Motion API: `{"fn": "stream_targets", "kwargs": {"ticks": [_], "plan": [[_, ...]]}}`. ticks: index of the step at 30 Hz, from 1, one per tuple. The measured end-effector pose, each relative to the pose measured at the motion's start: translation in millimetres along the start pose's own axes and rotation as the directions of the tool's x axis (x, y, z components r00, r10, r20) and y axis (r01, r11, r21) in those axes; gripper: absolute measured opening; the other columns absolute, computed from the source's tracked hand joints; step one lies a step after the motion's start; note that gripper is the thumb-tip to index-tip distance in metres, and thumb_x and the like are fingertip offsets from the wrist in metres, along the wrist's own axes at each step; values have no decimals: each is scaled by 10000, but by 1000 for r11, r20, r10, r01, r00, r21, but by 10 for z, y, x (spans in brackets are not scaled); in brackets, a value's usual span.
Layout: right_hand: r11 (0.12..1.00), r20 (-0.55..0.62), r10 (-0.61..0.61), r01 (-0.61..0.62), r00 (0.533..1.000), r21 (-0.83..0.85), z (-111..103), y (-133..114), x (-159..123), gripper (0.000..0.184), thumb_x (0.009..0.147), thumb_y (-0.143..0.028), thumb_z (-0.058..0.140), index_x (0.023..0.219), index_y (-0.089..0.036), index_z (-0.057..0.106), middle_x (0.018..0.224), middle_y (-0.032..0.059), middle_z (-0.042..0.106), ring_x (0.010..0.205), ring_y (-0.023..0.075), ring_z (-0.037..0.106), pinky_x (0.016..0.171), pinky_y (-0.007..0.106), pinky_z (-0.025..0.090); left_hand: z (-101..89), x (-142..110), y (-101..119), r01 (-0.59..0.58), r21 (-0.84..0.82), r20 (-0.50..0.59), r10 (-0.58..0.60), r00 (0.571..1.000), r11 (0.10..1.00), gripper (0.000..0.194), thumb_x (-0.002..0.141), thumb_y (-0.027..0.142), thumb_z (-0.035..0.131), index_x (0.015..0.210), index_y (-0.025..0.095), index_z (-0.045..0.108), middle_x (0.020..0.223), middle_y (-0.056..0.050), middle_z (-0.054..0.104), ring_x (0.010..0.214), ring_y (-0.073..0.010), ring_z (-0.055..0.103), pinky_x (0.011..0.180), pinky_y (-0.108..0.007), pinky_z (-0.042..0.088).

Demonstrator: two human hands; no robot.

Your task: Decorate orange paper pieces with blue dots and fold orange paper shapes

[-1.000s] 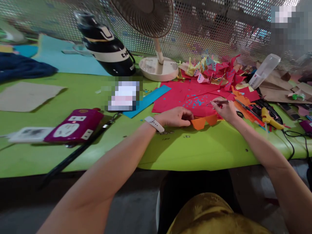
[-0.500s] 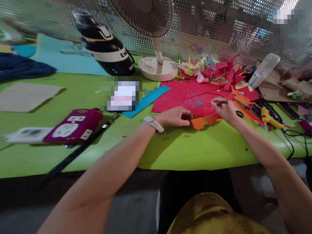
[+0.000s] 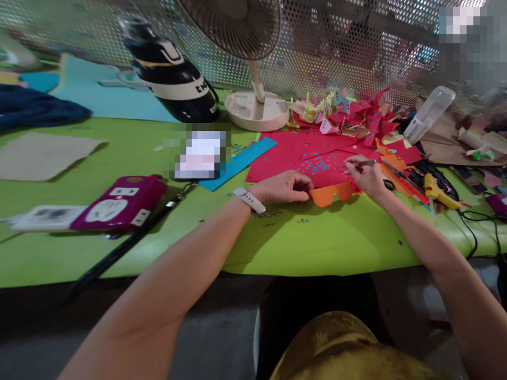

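Note:
My left hand (image 3: 280, 188) is closed at the left end of a folded orange paper cutout (image 3: 325, 195), holding it just off the near edge of the red paper (image 3: 273, 158). Slim metal tweezers (image 3: 367, 163) are pinched in my right hand (image 3: 370, 181), their tip pointing left over the red sheet. Small blue paper dots (image 3: 318, 164) lie scattered there, left of the tip. Whether a dot is between the tips is too small to tell.
Folded paper pieces (image 3: 348, 113) are heaped behind the red sheet. A yellow glue gun (image 3: 439, 192) and scissors lie at right. A blue strip (image 3: 241, 162), a purple power adapter (image 3: 119, 203), a black bottle (image 3: 174, 79) and a fan (image 3: 257, 111) stand or lie leftward and behind.
My right hand with the tweezers has shifted very slightly right, its tip drawing back a little from the dots. The left hand and the orange cutout have barely moved.

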State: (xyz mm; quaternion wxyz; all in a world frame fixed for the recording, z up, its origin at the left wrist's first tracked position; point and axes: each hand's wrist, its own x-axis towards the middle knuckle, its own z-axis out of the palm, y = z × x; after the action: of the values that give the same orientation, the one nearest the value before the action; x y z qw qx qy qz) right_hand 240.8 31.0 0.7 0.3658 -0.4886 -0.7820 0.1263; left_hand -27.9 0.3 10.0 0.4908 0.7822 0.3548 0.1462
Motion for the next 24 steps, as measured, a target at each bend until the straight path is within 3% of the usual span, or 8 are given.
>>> {"fn": "stream_targets", "kwargs": {"ticks": [5, 12, 19, 24], "plan": [[973, -89, 16, 4, 996, 229, -82, -103, 3, 252, 909, -444, 568, 923, -209, 659, 811, 40, 729, 718, 187, 743, 631, 298, 603, -20, -3, 19, 14, -78, -49, -18, 999, 997, 146, 711, 279, 577, 787, 165, 629, 659, 9, 580, 590, -118, 514, 565, -232, 376], [937, -126, -51, 91, 991, 338, -338, -599, -152, 286, 895, -502, 602, 903, -223, 663, 794, 26, 719, 685, 169, 740, 620, 292, 617, -24, -15, 85, 26, -269, -100, -55, 993, 963, 125, 745, 293, 582, 733, 170, 568, 641, -1, 574, 545, -103, 492, 524, -225, 395], [971, 27, -153, 145, 988, 190, -348, -824, -366, 272, 922, -493, 569, 937, -260, 710, 787, 20, 753, 709, 170, 733, 650, 294, 600, -17, -11, 91, -10, -280, -83, -14, 996, 960, 101, 732, 254, 600, 695, 164, 573, 574, 12, 542, 521, -95, 491, 510, -205, 387], [979, 48, -202, 199, 978, 45, -353, -836, -365, 231, 920, -468, 571, 909, -305, 735, 809, 15, 759, 717, 175, 713, 704, 315, 594, -6, -14, 103, -39, -240, -73, 22, 997, 970, 119, 743, 281, 595, 706, 169, 581, 577, 13, 548, 526, -100, 495, 524, -213, 399]]}}
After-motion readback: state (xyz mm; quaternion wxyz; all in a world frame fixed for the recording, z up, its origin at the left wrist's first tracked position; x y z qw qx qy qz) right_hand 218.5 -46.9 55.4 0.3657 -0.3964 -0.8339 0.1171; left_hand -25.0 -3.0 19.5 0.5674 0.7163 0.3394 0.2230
